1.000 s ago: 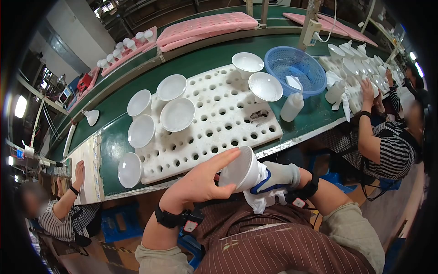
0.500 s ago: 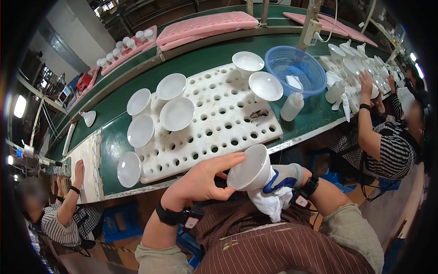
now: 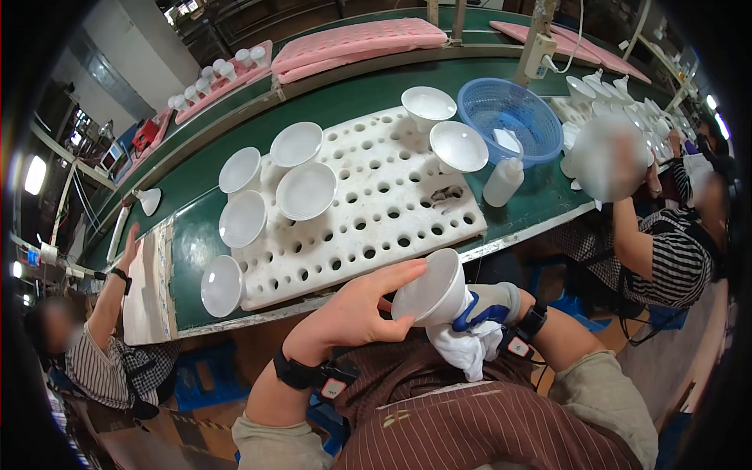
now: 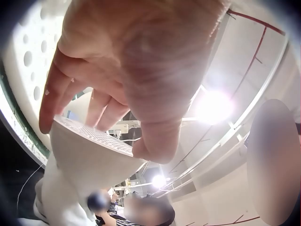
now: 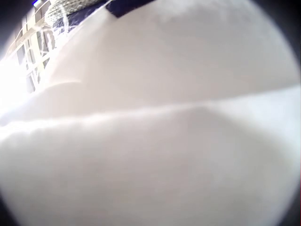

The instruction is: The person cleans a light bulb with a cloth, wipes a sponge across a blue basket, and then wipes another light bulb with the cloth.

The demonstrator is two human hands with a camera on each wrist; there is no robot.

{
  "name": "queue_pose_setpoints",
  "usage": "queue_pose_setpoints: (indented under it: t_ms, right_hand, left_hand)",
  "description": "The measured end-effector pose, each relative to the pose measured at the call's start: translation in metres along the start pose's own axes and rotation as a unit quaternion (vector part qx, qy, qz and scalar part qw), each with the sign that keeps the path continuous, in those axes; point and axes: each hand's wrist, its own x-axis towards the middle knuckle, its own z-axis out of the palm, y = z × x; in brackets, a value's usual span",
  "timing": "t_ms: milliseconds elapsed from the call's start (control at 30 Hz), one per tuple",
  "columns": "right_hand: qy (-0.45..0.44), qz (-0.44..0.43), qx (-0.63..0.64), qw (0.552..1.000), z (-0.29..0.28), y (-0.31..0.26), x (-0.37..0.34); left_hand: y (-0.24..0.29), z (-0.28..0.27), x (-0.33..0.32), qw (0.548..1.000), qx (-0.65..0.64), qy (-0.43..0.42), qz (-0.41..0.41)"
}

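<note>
In the head view my left hand [image 3: 356,309] spans the rim of a white cone-shaped lamp bulb [image 3: 431,294], thumb on the near side and fingers on the far side. The left wrist view shows the bulb's wide face [image 4: 94,134] under the fingers and its side wall tapering down. My right hand, in a grey and blue glove [image 3: 489,304], grips a white cloth [image 3: 468,350] around the bulb's narrow end; its fingertips are hidden behind bulb and cloth. White cloth [image 5: 150,160] fills most of the right wrist view.
A white foam board [image 3: 368,200] with rows of holes lies on the green table [image 3: 192,270], bearing several similar bulbs [image 3: 307,191]. Beyond its right end stand a blue basket [image 3: 509,110] and a white bottle [image 3: 503,184]. People sit at both sides.
Over the second, the bulb and gloved hand have shifted slightly right, and the cloth hangs lower. My left hand keeps hold of the rim. The person at left has raised an arm.
</note>
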Motion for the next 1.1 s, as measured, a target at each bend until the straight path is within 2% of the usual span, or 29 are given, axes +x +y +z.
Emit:
queue_pose_setpoints:
  t_ms: [133,200,400,567,733,800,833,900,933,967,1000,1033,1100]
  right_hand:
    - [0.0,0.023,0.064,0.998,-0.002,-0.001,-0.001]
    - [-0.012,0.004,-0.038,0.999,0.002,-0.007,0.003]
    - [0.007,0.008,-0.064,0.998,0.005,-0.005,0.009]
    - [0.004,0.034,-0.053,0.998,-0.002,-0.004,0.007]
    - [0.001,0.005,-0.07,0.998,0.002,-0.009,0.011]
    - [0.001,-0.017,-0.071,0.997,0.004,-0.004,0.016]
    - [0.006,-0.034,-0.068,0.997,0.006,-0.001,0.016]
    - [0.021,-0.071,-0.046,0.996,0.002,0.003,0.018]
    - [0.033,-0.088,-0.037,0.995,0.0,0.003,0.018]
    - [0.038,-0.104,-0.038,0.993,-0.004,0.003,0.017]
    - [0.055,-0.117,-0.048,0.99,-0.001,-0.014,0.014]
    - [0.068,-0.128,-0.054,0.988,0.005,-0.029,0.011]
    - [0.052,-0.102,-0.096,0.989,0.0,-0.027,0.022]
  left_hand:
    - [-0.002,-0.001,0.001,1.0,-0.013,-0.001,0.02]
    - [0.007,0.001,0.001,1.0,0.001,0.008,-0.027]
    - [-0.006,0.015,0.007,0.996,0.001,0.071,-0.049]
    - [-0.011,0.004,-0.002,0.998,-0.053,0.02,-0.003]
    - [-0.001,0.004,-0.001,0.998,-0.062,0.03,-0.012]
    - [-0.003,0.011,0.004,0.995,-0.048,0.075,-0.049]
    - [-0.015,0.01,0.003,0.996,-0.036,0.078,-0.027]
    - [-0.022,0.006,0.004,0.991,-0.121,0.052,-0.014]
    - [-0.035,0.007,0.002,0.987,-0.14,0.083,0.014]
    - [-0.038,0.008,0.0,0.965,-0.243,0.098,-0.009]
    - [-0.049,0.017,0.003,0.944,-0.285,0.166,0.015]
    - [-0.048,0.03,0.006,0.929,-0.313,0.192,0.041]
    - [-0.067,0.046,0.012,0.919,-0.365,0.13,0.075]
